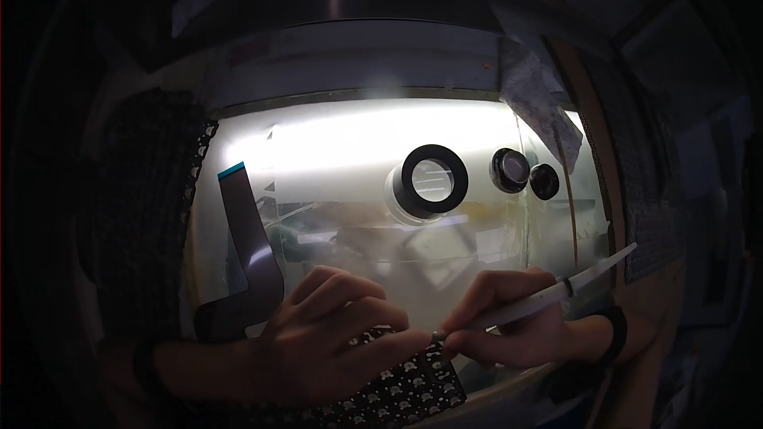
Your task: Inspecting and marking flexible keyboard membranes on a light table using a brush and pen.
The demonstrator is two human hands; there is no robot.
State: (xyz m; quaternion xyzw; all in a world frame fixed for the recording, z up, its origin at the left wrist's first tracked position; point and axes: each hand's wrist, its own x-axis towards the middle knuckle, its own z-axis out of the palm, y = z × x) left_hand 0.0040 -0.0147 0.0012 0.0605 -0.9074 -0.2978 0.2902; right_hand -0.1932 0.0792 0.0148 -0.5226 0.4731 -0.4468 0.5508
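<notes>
My right hand (509,318) grips a white pen-shaped tool (536,302) with a dark ring and a long tapered rear end. The tool slants, its working end down by my fingertips. Palm down, my left hand (338,334) lies over a black sheet (389,397) covered in rows of small pale, shiny shapes. Its fingers are bent but apart, and the foremost fingertip almost meets the tool's working end. Much of the sheet is hidden beneath that hand. Beyond my left fingers rests a dark, bent flat strip (250,238) with a teal end, resembling a flex cable.
Under everything is a brightly lit glossy work surface (342,159). A black-ringed magnifying loupe (459,179) stands beyond my hands, with a small round lens piece (509,171) and dark cap (545,182) to its right. A crumpled grey cloth (540,99) and thin stick (571,206) lie farther right.
</notes>
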